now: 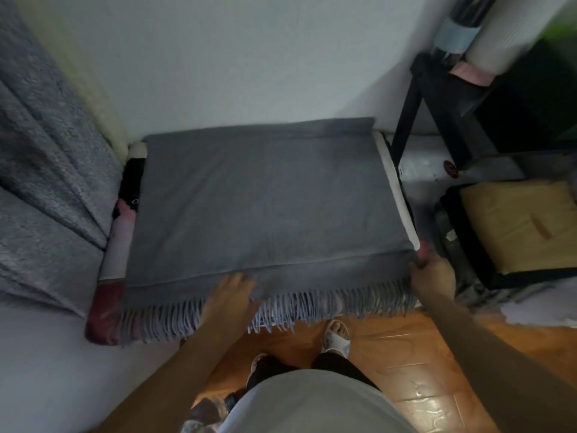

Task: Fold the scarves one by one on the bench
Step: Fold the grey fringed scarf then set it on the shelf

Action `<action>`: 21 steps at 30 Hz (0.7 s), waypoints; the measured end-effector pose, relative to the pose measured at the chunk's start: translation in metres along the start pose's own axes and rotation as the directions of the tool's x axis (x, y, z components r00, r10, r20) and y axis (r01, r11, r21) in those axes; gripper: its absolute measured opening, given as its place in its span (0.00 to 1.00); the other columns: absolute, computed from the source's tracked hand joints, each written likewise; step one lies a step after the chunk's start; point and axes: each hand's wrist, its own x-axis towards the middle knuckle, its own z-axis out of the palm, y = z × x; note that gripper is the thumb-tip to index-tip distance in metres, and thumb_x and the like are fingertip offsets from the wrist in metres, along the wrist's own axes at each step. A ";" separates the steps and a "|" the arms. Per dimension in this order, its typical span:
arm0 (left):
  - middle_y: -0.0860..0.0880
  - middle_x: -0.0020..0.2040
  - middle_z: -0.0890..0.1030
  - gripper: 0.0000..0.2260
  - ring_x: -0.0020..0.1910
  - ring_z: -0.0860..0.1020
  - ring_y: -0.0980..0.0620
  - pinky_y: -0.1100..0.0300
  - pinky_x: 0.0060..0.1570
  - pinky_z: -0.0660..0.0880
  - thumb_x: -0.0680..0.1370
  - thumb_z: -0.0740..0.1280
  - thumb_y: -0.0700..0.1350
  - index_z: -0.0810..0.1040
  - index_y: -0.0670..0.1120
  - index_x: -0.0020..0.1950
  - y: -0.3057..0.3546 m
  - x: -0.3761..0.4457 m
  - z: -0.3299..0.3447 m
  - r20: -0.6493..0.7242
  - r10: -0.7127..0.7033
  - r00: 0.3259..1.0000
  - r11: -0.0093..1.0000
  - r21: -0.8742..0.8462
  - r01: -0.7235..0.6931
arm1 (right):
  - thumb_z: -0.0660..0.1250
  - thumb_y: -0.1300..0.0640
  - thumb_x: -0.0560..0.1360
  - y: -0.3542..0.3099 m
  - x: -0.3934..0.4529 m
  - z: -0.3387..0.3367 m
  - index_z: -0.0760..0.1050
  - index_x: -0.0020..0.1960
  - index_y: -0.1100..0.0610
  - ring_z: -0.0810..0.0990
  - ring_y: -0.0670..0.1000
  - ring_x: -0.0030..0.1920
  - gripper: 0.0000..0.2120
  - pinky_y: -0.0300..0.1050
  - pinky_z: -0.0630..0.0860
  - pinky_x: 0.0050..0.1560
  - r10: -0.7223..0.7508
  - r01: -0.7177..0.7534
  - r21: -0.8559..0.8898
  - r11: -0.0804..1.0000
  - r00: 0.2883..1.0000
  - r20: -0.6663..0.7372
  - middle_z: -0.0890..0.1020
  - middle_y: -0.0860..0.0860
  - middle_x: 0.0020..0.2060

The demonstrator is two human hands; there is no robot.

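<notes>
Nothing readable anywhere, honestly. Faint pale lettering on the bench cover point(268, 323), peeking out behind the scarf fringe point(312, 303), too chopped up to make out. Small red round sticker point(451, 169) off to the right, way too blurry.

Grey fringed woollen scarf point(265, 207) hides most of the bench top; right fingertips point(420, 256) blurred at its corner.

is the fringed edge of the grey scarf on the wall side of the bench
No, the grey woven scarf's fringe hangs over the bench's near edge, by the left hand.
</notes>
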 end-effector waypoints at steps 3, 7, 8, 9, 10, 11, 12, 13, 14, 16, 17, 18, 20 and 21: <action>0.49 0.60 0.74 0.14 0.63 0.72 0.47 0.51 0.60 0.73 0.79 0.68 0.55 0.76 0.50 0.61 0.034 0.017 0.008 0.057 0.138 0.989 0.990 -0.028 -0.136 | 0.71 0.57 0.75 -0.006 -0.003 0.001 0.78 0.56 0.63 0.79 0.67 0.55 0.13 0.57 0.75 0.56 0.130 -0.124 0.157 0.980 0.991 -0.031 0.82 0.65 0.50; 0.48 0.49 0.79 0.02 0.53 0.77 0.45 0.51 0.50 0.76 0.77 0.70 0.43 0.82 0.46 0.47 0.038 0.036 0.016 0.025 0.172 0.985 0.984 -0.057 -0.170 | 0.70 0.59 0.76 -0.003 0.002 0.002 0.77 0.59 0.64 0.80 0.66 0.54 0.14 0.58 0.77 0.56 0.314 -0.309 0.376 0.874 0.948 0.048 0.81 0.62 0.48; 0.47 0.48 0.79 0.04 0.51 0.77 0.46 0.51 0.50 0.76 0.78 0.68 0.42 0.82 0.46 0.47 0.035 0.038 0.014 0.033 0.138 0.990 0.986 -0.096 -0.135 | 0.70 0.59 0.76 -0.001 0.003 0.002 0.77 0.60 0.63 0.80 0.66 0.54 0.14 0.58 0.78 0.57 0.322 -0.321 0.374 0.870 0.945 0.060 0.81 0.62 0.50; 0.47 0.48 0.79 0.06 0.49 0.77 0.47 0.52 0.50 0.76 0.80 0.66 0.41 0.82 0.45 0.46 0.033 0.041 0.012 0.046 0.084 0.995 0.981 -0.180 -0.074 | 0.69 0.59 0.76 0.001 0.004 0.002 0.77 0.61 0.63 0.80 0.66 0.55 0.15 0.57 0.77 0.57 0.322 -0.326 0.352 0.878 0.944 0.070 0.82 0.64 0.52; 0.46 0.47 0.79 0.08 0.47 0.77 0.47 0.51 0.49 0.77 0.81 0.64 0.41 0.81 0.44 0.46 0.031 0.043 0.008 0.067 0.010 0.998 0.958 -0.287 0.009 | 0.69 0.60 0.77 0.002 0.005 0.001 0.77 0.62 0.63 0.80 0.66 0.56 0.15 0.55 0.76 0.58 0.314 -0.322 0.323 0.890 0.946 0.080 0.81 0.64 0.53; 0.46 0.47 0.80 0.09 0.44 0.77 0.48 0.51 0.49 0.77 0.82 0.63 0.42 0.81 0.44 0.47 0.029 0.045 0.006 0.086 -0.053 0.995 0.923 -0.375 0.082 | 0.69 0.60 0.77 0.002 0.005 0.000 0.78 0.62 0.63 0.79 0.66 0.56 0.15 0.54 0.75 0.58 0.301 -0.314 0.292 0.904 0.950 0.088 0.82 0.64 0.54; 0.47 0.46 0.80 0.09 0.43 0.78 0.49 0.52 0.48 0.77 0.83 0.62 0.42 0.81 0.44 0.47 0.029 0.047 0.002 0.106 -0.101 0.989 0.886 -0.443 0.138 | 0.68 0.60 0.77 0.002 0.005 0.000 0.78 0.62 0.63 0.79 0.66 0.57 0.15 0.53 0.75 0.59 0.286 -0.301 0.270 0.915 0.954 0.094 0.82 0.65 0.54; 0.47 0.46 0.81 0.09 0.42 0.78 0.50 0.53 0.46 0.76 0.84 0.62 0.43 0.81 0.45 0.49 0.029 0.048 -0.002 0.120 -0.127 0.985 0.861 -0.480 0.169 | 0.68 0.60 0.77 0.002 0.006 0.000 0.78 0.62 0.62 0.79 0.66 0.57 0.15 0.53 0.75 0.59 0.274 -0.291 0.256 0.922 0.956 0.099 0.82 0.65 0.54; 0.47 0.46 0.81 0.09 0.41 0.77 0.51 0.54 0.44 0.75 0.84 0.62 0.43 0.81 0.45 0.50 0.032 0.050 -0.005 0.131 -0.138 0.982 0.844 -0.503 0.186 | 0.68 0.60 0.77 0.004 0.007 0.001 0.79 0.62 0.61 0.79 0.66 0.57 0.14 0.54 0.76 0.60 0.269 -0.288 0.252 0.924 0.957 0.106 0.82 0.65 0.54; 0.47 0.45 0.81 0.08 0.38 0.76 0.53 0.58 0.39 0.72 0.85 0.62 0.43 0.80 0.45 0.52 0.038 0.051 -0.009 0.125 -0.155 0.980 0.812 -0.550 0.198 | 0.68 0.61 0.77 0.005 0.008 0.000 0.78 0.62 0.62 0.79 0.66 0.57 0.14 0.53 0.75 0.61 0.264 -0.285 0.255 0.924 0.958 0.112 0.82 0.64 0.55; 0.46 0.44 0.81 0.08 0.36 0.75 0.54 0.60 0.37 0.71 0.85 0.62 0.43 0.80 0.45 0.51 0.040 0.051 -0.010 0.114 -0.158 0.981 0.799 -0.568 0.195 | 0.68 0.61 0.78 0.005 0.008 0.000 0.78 0.61 0.63 0.79 0.66 0.57 0.13 0.53 0.75 0.61 0.267 -0.287 0.259 0.922 0.957 0.112 0.82 0.64 0.55; 0.46 0.44 0.81 0.08 0.35 0.74 0.55 0.61 0.36 0.70 0.85 0.62 0.43 0.79 0.45 0.51 0.042 0.052 -0.011 0.102 -0.158 0.982 0.787 -0.588 0.187 | 0.67 0.61 0.78 0.005 0.009 0.000 0.78 0.61 0.63 0.79 0.65 0.57 0.13 0.53 0.76 0.60 0.274 -0.294 0.270 0.917 0.955 0.112 0.82 0.64 0.54; 0.47 0.41 0.79 0.08 0.35 0.73 0.54 0.57 0.35 0.69 0.85 0.61 0.44 0.78 0.46 0.49 0.043 0.051 -0.009 0.083 -0.149 0.985 0.770 -0.615 0.169 | 0.66 0.61 0.78 0.005 0.010 -0.001 0.78 0.61 0.63 0.80 0.65 0.55 0.13 0.55 0.77 0.59 0.288 -0.311 0.290 0.905 0.950 0.119 0.82 0.64 0.53; 0.49 0.40 0.77 0.08 0.35 0.72 0.54 0.55 0.36 0.68 0.85 0.61 0.44 0.77 0.47 0.49 0.043 0.049 -0.009 0.056 -0.139 0.989 0.777 -0.613 0.144 | 0.66 0.60 0.79 0.004 0.011 0.000 0.78 0.62 0.63 0.80 0.65 0.55 0.13 0.55 0.77 0.58 0.294 -0.318 0.298 0.900 0.948 0.122 0.82 0.64 0.52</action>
